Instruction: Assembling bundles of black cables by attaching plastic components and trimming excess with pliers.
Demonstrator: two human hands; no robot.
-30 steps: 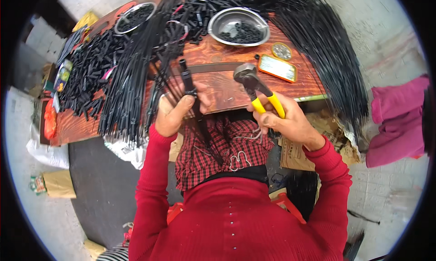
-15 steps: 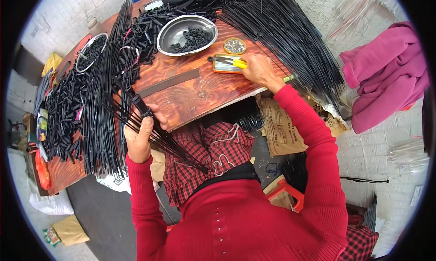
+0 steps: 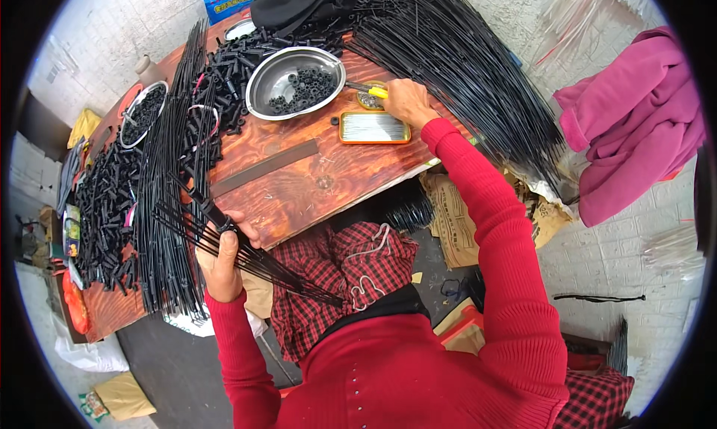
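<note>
A bundle of thin black rods [image 3: 293, 278] slants across the table's front edge, and my left hand [image 3: 222, 263] is closed around it. Among these rods, by my thumb, is a thicker black tube-like piece [image 3: 214, 214]. Farther right, my right hand [image 3: 408, 102] grips yellow-handled pliers [image 3: 379, 92]. Their dark jaws point left across a small round tin [image 3: 364, 100] of tiny metal pieces; whether they pinch anything is too small to tell. Just nearer me lies a yellow-orange rectangular tin [image 3: 375, 138] holding thin silvery pins. One black ring [image 3: 334, 120] sits beside it.
A metal bowl [image 3: 258, 85] holds black rings. Behind and left are heaps of black tubes [image 3: 112, 197] and long rods [image 3: 160, 227]; another rod pile [image 3: 478, 70] spreads at far right. A flat dark strip [image 3: 265, 166] lies on the wooden table [image 3: 299, 205]. Checked cloth [image 3: 299, 257] covers my lap.
My right hand has moved the pliers away from the rectangular tin to the round tin behind it. The left hand keeps the rods. The whole view has shifted slightly.
</note>
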